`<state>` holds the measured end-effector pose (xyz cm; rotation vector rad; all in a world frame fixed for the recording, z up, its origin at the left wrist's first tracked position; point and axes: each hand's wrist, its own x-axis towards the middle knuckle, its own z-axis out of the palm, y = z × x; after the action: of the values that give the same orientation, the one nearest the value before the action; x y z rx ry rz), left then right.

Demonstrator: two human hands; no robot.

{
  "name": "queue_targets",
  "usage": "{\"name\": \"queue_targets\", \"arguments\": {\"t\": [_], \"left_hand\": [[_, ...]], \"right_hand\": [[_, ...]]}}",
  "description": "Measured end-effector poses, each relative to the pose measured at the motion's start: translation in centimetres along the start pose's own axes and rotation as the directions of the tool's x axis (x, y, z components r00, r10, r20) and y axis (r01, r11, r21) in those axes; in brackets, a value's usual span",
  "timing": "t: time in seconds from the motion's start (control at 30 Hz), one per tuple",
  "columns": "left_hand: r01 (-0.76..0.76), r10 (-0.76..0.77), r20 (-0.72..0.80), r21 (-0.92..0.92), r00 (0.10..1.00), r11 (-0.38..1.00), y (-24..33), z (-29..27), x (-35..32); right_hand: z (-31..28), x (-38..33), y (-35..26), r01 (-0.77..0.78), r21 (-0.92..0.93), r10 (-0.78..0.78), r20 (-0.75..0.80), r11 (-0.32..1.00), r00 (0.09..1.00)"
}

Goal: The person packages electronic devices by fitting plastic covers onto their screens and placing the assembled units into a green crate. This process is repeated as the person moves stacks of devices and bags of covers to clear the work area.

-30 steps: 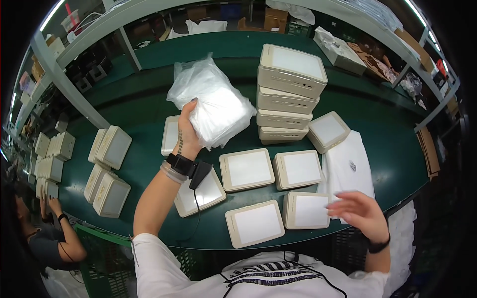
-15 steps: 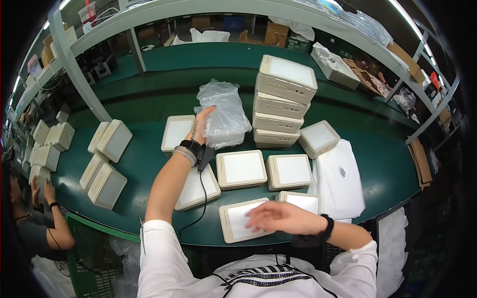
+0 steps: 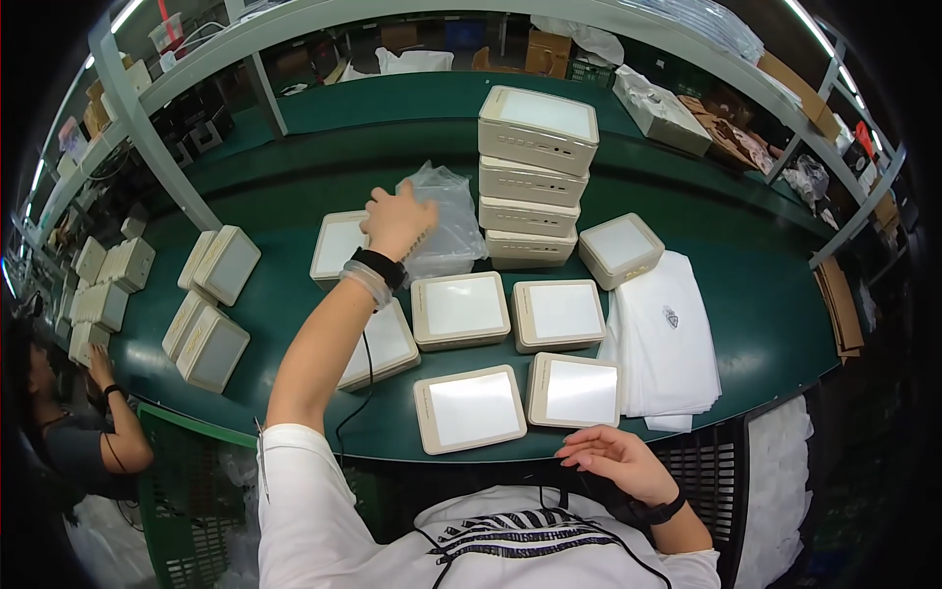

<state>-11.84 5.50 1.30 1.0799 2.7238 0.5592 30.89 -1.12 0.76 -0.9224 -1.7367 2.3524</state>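
My left hand (image 3: 400,221) is over the left edge of a pile of clear plastic bags (image 3: 446,221), its fingers apart; whether the fingertips touch the plastic I cannot tell. Beside that hand lies a cream box-shaped device with a white top (image 3: 339,240), partly covered by my wrist. My right hand (image 3: 613,459) hovers at the table's front edge with loosely stretched fingers and nothing in them. Closest to it is a flat cream device (image 3: 575,390), with another cream device (image 3: 471,407) to its left. Two more devices, a middle one (image 3: 461,309) and a right one (image 3: 559,312), lie behind these.
A tall stack of cream devices (image 3: 538,182) stands behind, with a tilted one (image 3: 621,250) beside it. White folded bags (image 3: 667,344) lie at right. Several devices (image 3: 218,299) stand on edge at left. A grey shelf frame (image 3: 157,128) spans the green table. Another person (image 3: 88,422) works far left.
My right hand has moved off the front device, rightward and back to the table edge. My left hand has loosened from the plastic bags, which now lie flatter on the table.
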Motion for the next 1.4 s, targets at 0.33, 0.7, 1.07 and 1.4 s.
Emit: {"name": "queue_targets", "arguments": {"t": [0.33,0.7,1.07,1.4], "left_hand": [[0.080,-0.145,0.123,0.424,0.982,0.902,4.6,2.7,-4.4],[0.036,-0.035,0.021,-0.029,0.999,0.999,-1.4,2.9,-3.2],[-0.053,-0.007,-0.052,-0.992,0.999,-0.117,-8.5,-3.6,-7.4],[0.575,0.546,0.271,-0.630,0.793,-0.522,-6.8,-4.2,-28.6]], "right_hand": [[-0.8,-3.7,5.7,0.072,-0.033,-0.070,0.067,0.997,0.995],[-2.6,-5.7,7.9,0.122,-0.008,-0.122,-0.007,0.993,0.993],[1.1,-3.8,7.7,0.107,-0.065,-0.101,0.094,0.992,0.990],[5.4,5.7,-0.7,0.511,0.422,-0.642,0.268,0.749,0.719]]}}
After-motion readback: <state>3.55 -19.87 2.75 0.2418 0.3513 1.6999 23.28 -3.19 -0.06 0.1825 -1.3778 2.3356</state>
